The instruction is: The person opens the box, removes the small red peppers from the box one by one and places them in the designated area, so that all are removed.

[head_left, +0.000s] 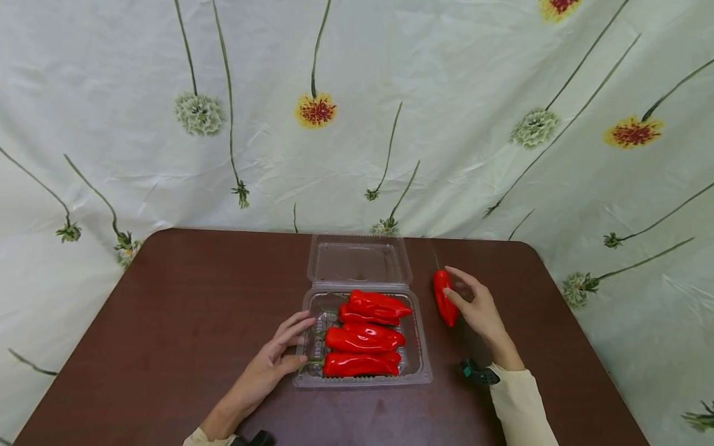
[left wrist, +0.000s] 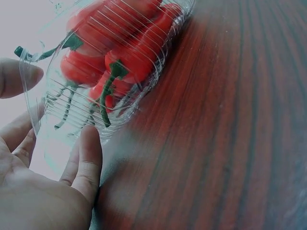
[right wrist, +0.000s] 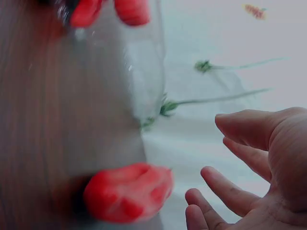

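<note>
Item one: a loose red pepper (head_left: 444, 297), lying on the bench (head_left: 184, 297) just to the right of the clear plastic container (head_left: 422, 365); its thin stem is pointing toward the far edge; we are seeing our right hand (head_left: 478, 306) beside it, fingers relaxed and spread, fingertips at or almost at the pepper's right side, nothing clasped in that grip; the right wrist view is showing a gap between the fingers (right wrist: 225, 189) and the pepper (right wrist: 128, 192), so we cannot tell whether they are touching.

Item two: the container, standing near the middle of the bench, its hinged lid (head_left: 359, 260) lying open flat toward the far edge; the tray is holding red peppers (head_left: 362, 337) lying crosswise and stacked close together, green stems (left wrist: 109, 91) pointing left.

Item three: our left hand (head_left: 273, 362), resting on the bench at the container's left side; its grip is loosely open, fingers straight, thumb against the near left corner, fingertips at the left rim; the left wrist view is showing the thumb (left wrist: 88, 158) pressing at the ribbed plastic wall (left wrist: 53, 103).

Item four: surroundings; a pale cloth with printed flowers (head_left: 315, 110) is hanging behind the dark brown bench; cream sleeves (head_left: 521, 406) are covering both forearms.
</note>
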Motion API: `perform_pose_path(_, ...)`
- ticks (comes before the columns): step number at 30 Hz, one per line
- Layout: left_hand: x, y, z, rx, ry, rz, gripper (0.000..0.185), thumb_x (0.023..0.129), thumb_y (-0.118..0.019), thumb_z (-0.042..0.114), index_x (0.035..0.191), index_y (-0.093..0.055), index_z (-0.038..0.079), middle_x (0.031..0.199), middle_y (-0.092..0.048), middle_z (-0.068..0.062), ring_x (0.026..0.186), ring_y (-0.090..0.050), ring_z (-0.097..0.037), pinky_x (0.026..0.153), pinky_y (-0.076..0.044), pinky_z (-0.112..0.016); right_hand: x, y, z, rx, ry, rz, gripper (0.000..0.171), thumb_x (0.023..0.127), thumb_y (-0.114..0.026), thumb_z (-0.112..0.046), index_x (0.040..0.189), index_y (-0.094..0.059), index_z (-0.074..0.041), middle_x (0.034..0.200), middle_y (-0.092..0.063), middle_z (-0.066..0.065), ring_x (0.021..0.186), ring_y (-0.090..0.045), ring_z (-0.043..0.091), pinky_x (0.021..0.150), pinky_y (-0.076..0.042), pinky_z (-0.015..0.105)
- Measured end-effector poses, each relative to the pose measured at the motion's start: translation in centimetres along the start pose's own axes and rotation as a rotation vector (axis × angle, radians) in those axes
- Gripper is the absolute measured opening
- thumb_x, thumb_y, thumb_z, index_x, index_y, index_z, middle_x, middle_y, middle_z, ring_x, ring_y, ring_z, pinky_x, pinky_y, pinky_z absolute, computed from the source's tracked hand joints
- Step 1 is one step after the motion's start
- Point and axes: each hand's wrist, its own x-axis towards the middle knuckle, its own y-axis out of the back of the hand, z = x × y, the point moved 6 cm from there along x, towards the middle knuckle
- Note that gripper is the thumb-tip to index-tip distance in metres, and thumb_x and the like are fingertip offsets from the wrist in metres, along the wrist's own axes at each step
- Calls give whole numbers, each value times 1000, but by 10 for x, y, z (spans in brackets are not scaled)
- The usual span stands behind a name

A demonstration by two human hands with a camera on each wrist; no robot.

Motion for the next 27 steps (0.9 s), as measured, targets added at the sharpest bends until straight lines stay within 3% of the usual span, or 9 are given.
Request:
perform_pose_path(9,-1,1,2,-3,-23,8,60,100,-58,8,155,-37,11,166,-14,-2,129,-42,-23,97,-43,-22,-6,-16,-29,24,146,-70,46,96,-68,-13,140,-58,-9,144,-54,14,125,-53,40,103,-43,60)
perform_pose_path(17,-1,2,-2,7,-2,5,59,101,-57,11,156,-36,15,166,-14,2,131,-41,-27,98,-44,-24,-17,-41,-60,37,237,-177,47,94,-71,-16,139,-59,-14,146,-54,8,128,-54,34,105,-42,59)
perform_pose_path(22,-3,4,-3,8,8,9,59,101,-58,11,156,-37,15,166,-14,3,130,-41,-27,98,-44,-23,-22,-55,-73,40,253,-241,49,93,-72,-15,140,-59,-18,148,-52,9,136,-48,32,108,-39,60)
perform_pose_path(27,-1,2,-3,3,6,1,59,101,-57,12,156,-36,16,166,-13,3,131,-40,-26,98,-43,-23,-27,-64,-81,99,264,-292,50,92,-72,-9,140,-59,-14,147,-52,10,138,-45,32,109,-40,58)
